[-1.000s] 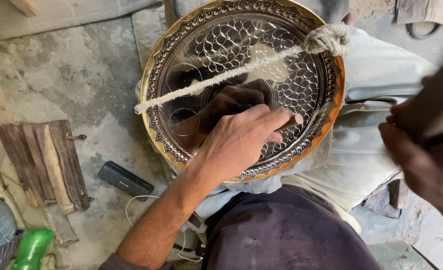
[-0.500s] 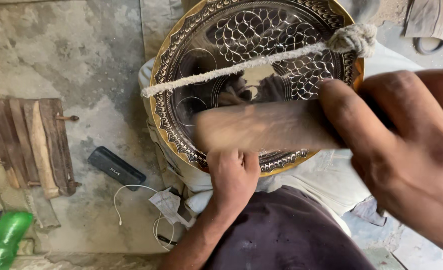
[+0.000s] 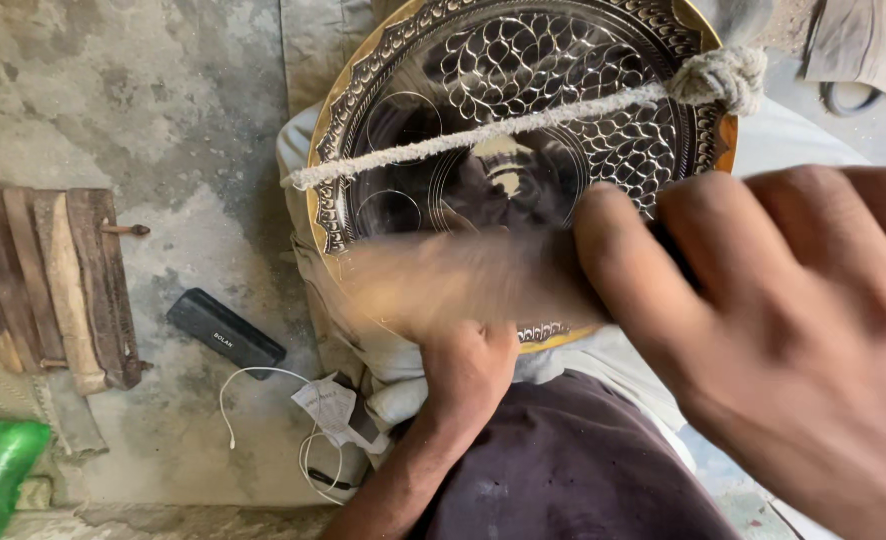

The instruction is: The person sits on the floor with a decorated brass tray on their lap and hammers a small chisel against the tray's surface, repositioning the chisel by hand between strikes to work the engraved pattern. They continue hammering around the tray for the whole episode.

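Head view: right hand [image 3: 803, 350] gripping blurred wooden tool [image 3: 453, 285] over engraved tray [image 3: 563, 90].

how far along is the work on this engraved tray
Done: the round engraved metal tray carries scale patterning over its upper half. In hand: the right hand swings a blurred wooden tool; the left hand steadies the lower rim. Left: the smooth area with bare circles.

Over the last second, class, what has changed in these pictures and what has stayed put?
The left hand slid from the centre of the round engraved metal tray to its near rim. The right hand swung in, gripping a blurred wooden tool across it. The white rope stayed stretched over the tray.
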### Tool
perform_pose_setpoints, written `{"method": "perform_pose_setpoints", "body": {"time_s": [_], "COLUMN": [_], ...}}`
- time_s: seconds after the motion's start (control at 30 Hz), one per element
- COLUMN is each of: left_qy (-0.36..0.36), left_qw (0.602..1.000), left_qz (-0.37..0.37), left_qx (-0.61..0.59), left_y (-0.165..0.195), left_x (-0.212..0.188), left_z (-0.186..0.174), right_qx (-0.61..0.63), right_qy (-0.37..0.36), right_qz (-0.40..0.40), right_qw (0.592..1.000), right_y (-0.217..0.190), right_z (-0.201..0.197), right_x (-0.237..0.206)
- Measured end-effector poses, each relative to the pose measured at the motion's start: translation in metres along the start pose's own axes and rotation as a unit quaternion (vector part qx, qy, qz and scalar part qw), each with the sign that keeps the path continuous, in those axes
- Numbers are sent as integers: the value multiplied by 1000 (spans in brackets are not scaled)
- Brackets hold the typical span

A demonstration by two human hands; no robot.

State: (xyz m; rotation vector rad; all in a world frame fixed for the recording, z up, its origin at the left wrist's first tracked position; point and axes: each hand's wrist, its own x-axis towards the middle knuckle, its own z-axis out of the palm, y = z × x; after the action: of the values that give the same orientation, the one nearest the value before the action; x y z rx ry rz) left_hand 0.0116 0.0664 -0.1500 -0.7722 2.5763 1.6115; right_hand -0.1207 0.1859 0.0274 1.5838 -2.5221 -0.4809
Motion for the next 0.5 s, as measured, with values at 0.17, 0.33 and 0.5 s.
{"method": "perform_pose_setpoints", "body": {"time_s": [0.17, 0.33, 0.5], "left_qy": [15, 62, 117], "left_qw": [999, 989, 958], "left_qz": [11, 122, 246], "left_qx": [-47, 50, 92], "left_y": [-4, -26, -34], "left_x": [-2, -9, -11], "left_z": [5, 14, 20], "right_qx": [46, 78, 82], "right_qy": [17, 31, 35], "right_qz": [22, 35, 35], "right_qw": [999, 996, 995], "right_y": [2, 7, 7], "right_z": [0, -5, -12], "right_x": [-3, 0, -2]}}
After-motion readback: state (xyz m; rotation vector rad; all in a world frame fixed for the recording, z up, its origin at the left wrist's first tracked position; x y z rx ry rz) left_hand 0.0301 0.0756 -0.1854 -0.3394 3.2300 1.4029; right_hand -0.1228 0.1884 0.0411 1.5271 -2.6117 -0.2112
